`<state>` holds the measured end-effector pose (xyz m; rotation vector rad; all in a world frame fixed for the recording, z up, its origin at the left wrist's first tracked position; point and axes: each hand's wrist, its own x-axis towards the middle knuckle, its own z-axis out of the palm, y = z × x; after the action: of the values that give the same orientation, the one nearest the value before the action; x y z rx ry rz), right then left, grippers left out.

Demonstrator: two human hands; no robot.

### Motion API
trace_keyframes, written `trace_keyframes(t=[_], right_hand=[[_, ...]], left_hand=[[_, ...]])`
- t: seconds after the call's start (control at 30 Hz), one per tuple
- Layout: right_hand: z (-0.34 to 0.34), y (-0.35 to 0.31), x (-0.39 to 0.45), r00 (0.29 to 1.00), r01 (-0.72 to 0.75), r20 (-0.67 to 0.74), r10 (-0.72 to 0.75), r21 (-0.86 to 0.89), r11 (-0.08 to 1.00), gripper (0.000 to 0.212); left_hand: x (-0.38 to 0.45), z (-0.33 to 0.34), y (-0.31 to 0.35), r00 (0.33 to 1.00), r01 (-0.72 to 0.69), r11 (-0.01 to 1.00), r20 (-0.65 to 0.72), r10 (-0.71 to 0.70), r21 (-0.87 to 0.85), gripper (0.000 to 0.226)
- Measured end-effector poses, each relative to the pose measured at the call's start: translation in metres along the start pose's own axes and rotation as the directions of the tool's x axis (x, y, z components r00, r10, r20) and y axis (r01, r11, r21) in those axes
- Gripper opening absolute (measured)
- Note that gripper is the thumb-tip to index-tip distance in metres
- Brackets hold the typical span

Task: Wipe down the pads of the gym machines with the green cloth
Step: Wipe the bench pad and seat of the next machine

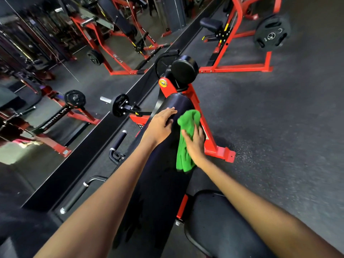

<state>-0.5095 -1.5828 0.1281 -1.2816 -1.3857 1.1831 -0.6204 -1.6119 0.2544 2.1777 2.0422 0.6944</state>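
A long black pad (163,175) of a red-framed machine runs from the bottom centre up towards the middle. My left hand (161,125) rests flat on its upper left side with straight fingers. My right hand (194,143) presses the green cloth (186,138) against the pad's right edge; the cloth bunches above my fingers and hangs below my palm. A round black roller pad (184,70) sits at the machine's far end. A black seat pad (223,226) lies at the lower right.
A wall mirror (55,81) fills the left side and reflects red machines and weight plates. Black handles (119,144) stick out left of the pad. A red rack (242,53) with a weight plate (271,33) stands at the back right. Dark rubber floor (279,127) spreads to the right.
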Motion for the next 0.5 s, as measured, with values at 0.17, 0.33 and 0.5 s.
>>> trace_keyframes(t=[0.17,0.33,0.5], right_hand=[[-0.007,0.011,0.026,0.941,-0.339,0.05,0.336,0.137,0.931,0.067],[-0.009,-0.045,0.051,0.985,-0.17,-0.015,0.171,0.085,0.982,0.064],[-0.005,-0.049,-0.002,0.998,0.061,-0.012,-0.062,-0.088,0.994,0.062]], left_hand=[[-0.004,-0.004,0.006,0.999,0.03,0.997,-0.025,-0.032,-0.069,0.043],[-0.002,-0.004,0.006,0.998,0.048,0.992,-0.025,-0.052,-0.115,0.045],[-0.001,-0.005,0.005,0.998,0.051,0.985,-0.035,-0.057,-0.166,0.041]])
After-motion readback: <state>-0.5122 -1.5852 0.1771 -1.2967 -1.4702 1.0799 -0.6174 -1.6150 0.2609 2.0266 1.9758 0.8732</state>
